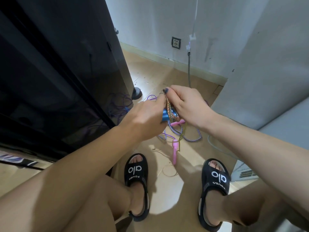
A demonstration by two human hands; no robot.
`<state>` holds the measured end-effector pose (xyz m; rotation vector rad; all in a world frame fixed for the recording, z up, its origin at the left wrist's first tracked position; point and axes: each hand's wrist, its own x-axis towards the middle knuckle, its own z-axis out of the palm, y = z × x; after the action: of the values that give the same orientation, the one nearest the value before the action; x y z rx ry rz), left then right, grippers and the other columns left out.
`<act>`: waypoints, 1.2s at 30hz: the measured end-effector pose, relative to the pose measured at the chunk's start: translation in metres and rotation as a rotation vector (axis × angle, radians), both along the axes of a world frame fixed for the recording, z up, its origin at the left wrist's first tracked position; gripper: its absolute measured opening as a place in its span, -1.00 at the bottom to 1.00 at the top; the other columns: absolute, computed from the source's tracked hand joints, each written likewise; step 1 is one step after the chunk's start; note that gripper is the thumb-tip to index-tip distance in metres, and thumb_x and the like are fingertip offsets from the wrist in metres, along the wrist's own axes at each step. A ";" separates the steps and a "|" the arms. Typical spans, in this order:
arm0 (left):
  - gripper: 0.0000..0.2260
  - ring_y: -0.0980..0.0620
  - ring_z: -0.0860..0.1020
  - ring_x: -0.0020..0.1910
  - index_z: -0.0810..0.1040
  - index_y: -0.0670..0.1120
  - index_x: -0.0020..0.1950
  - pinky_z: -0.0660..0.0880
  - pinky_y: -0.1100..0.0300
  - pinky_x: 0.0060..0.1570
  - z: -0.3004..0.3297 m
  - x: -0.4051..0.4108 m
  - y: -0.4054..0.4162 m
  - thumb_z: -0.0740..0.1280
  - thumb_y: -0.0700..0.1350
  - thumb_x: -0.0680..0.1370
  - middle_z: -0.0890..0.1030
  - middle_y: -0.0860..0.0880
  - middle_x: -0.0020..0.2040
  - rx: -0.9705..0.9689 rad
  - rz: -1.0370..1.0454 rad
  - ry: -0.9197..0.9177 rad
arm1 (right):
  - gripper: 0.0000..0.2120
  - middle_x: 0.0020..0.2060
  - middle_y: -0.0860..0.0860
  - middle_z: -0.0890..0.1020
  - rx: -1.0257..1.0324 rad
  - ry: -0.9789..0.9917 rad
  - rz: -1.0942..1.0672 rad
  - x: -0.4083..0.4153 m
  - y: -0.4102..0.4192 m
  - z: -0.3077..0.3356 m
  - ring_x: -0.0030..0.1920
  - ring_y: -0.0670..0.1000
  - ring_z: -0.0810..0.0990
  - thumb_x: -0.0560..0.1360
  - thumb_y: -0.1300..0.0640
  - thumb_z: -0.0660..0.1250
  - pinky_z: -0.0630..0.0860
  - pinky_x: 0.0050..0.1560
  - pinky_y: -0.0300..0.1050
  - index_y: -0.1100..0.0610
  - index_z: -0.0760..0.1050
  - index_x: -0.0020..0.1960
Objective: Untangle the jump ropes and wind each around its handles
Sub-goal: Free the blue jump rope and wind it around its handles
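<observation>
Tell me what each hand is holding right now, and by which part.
The left hand grips the blue handles around their shafts. The right hand pinches the multicolored rope wound on them, near the top.

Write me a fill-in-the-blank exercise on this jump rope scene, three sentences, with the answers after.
1. The left hand grips handles coloured ____.
2. The handle lying on the floor between the feet is ____.
3. Both sandals are coloured ____.

Missing words: blue; pink; black
</observation>
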<state>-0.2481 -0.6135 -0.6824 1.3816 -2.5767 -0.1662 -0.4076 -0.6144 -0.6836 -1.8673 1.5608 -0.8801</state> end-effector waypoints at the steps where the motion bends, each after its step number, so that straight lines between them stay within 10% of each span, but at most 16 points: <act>1: -0.72 -0.28 0.52 -0.23 0.33 -0.11 0.12 0.42 -0.02 -0.31 0.001 0.000 -0.001 0.35 -0.07 0.52 0.58 -0.10 -0.16 0.050 0.030 0.039 | -0.58 -0.50 -0.08 0.37 -0.011 -0.014 -0.022 0.001 0.001 0.000 -0.40 -0.06 0.28 0.67 -0.04 0.13 0.25 -0.38 -0.23 0.14 0.26 -0.30; 11: -0.75 0.01 0.42 -0.25 0.29 0.07 -0.14 0.28 0.11 -0.27 0.004 0.005 0.003 0.31 0.14 0.52 0.39 0.08 -0.24 0.143 0.106 -0.078 | -0.57 -0.46 -0.02 0.30 -0.067 -0.001 -0.114 0.001 0.001 -0.011 -0.38 0.00 0.22 0.67 -0.06 0.11 0.22 -0.35 -0.12 0.12 0.21 -0.30; 21: -0.82 -0.06 0.38 -0.27 0.52 -0.02 0.09 0.27 0.14 -0.26 0.003 0.006 0.002 0.23 0.05 0.61 0.39 0.01 -0.18 -0.019 -0.063 -0.523 | -0.55 -0.37 -0.01 0.41 -0.225 0.371 0.167 -0.009 0.003 0.005 -0.29 0.10 0.40 0.64 -0.18 0.01 0.40 -0.34 0.01 0.12 0.30 -0.26; 27: -0.86 -0.09 0.38 -0.28 0.33 0.04 -0.06 0.22 0.10 -0.25 0.014 -0.003 0.017 0.27 0.03 0.57 0.46 0.02 -0.19 -0.112 -0.092 -0.307 | -0.48 -0.45 0.04 0.22 0.140 0.100 0.241 -0.014 -0.005 0.008 -0.40 0.00 0.16 0.63 -0.10 0.25 0.15 -0.36 -0.04 0.18 0.22 -0.37; 31: -0.82 -0.19 0.59 -0.23 0.55 -0.06 0.04 0.23 0.10 -0.27 0.019 -0.003 0.020 0.35 0.00 0.51 0.61 -0.06 -0.18 -0.158 -0.127 -0.167 | -0.44 -0.46 0.06 0.27 0.310 -0.036 0.208 -0.011 -0.002 0.003 -0.41 -0.02 0.23 0.60 -0.10 0.30 0.21 -0.45 -0.21 0.25 0.33 -0.42; 36: -0.89 -0.08 0.34 -0.36 0.49 0.12 -0.18 0.24 0.19 -0.39 0.025 0.003 0.021 0.40 -0.02 0.49 0.33 0.10 -0.45 -0.032 -0.102 0.113 | -0.56 -0.53 0.02 0.28 0.485 -0.383 0.085 -0.008 -0.002 -0.014 -0.49 -0.02 0.29 0.61 0.28 0.26 0.32 -0.41 -0.20 0.29 0.27 -0.42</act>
<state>-0.2454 -0.5923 -0.6575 1.1951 -2.5455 -0.2125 -0.4158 -0.6164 -0.6974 -1.3214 1.3023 -0.6926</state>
